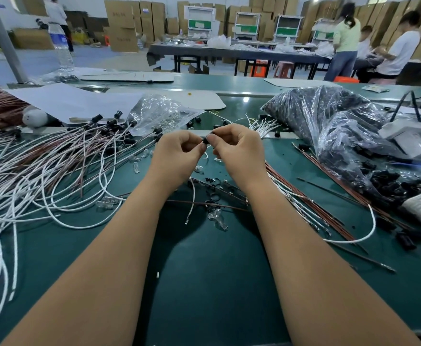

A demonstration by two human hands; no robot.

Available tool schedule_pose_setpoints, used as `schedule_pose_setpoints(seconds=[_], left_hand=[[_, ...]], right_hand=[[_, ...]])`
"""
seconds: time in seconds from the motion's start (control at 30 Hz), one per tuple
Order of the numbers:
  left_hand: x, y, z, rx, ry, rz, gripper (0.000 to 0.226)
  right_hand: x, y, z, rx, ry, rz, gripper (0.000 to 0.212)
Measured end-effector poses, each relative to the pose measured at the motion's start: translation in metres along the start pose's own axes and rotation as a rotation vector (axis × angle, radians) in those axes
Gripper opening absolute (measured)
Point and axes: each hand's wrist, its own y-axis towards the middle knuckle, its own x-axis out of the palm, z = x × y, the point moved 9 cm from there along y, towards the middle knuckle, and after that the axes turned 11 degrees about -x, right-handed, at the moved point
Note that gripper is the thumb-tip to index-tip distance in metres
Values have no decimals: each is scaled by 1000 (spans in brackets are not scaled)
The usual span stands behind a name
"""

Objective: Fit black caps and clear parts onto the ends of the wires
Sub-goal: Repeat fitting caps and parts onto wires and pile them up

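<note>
Head view: fitting step in hand, by the look of it — left hand (179, 152) and right hand (237, 148) meet mid-worktop (217, 283), both pinching one small black cap (205, 140) between thumb and fingertips. Cap sits right at the gap where the hands touch; wire end itself hidden, can't tell if seated. Next move prob. needs a clear part (218, 218) — some lie just below the hands, near the loose wires (55, 176) at left.
</note>
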Motion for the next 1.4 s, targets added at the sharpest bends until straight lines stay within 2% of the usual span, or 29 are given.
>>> schedule_pose_setpoints(seconds=[0.2,0.3,0.4,0.47,0.63,0.77,0.87,0.97,1.07,1.2,1.3,1.4], left_hand=[[3,2,-4,-23,-16,-67,9],[-5,4,-10,-64,-69,-6,15],[-15,7,-16,-83,-75,93,9],[-19,7,-19,-89,-116,134,8],[-17,7,-19,-71,-78,127,12],[-11,8,-22,-110,-89,73,9],[-6,8,-24,-152,-117,23,16],[-2,7,-24,-178,-141,-14,18],[2,5,-23,-169,-107,-57,17],[5,3,-24,-168,-72,-86,18],[4,2,-23,-162,-67,-92,17],[5,3,-24,-157,-67,-96,15]], right_hand=[[2,-1,4,30,32,-33,2],[-1,0,9,57,-17,-11,15],[-11,2,16,55,-225,1,14],[-9,2,20,40,-402,-70,16],[15,-6,33,48,-726,-379,32],[17,-5,31,23,-754,-386,18],[19,-6,31,14,-755,-409,10],[13,-3,24,17,-640,-291,12],[-1,1,18,90,-244,-87,13],[-5,-1,21,208,183,0,19],[-2,-2,22,247,288,-19,15],[0,-2,23,247,245,-44,13]])
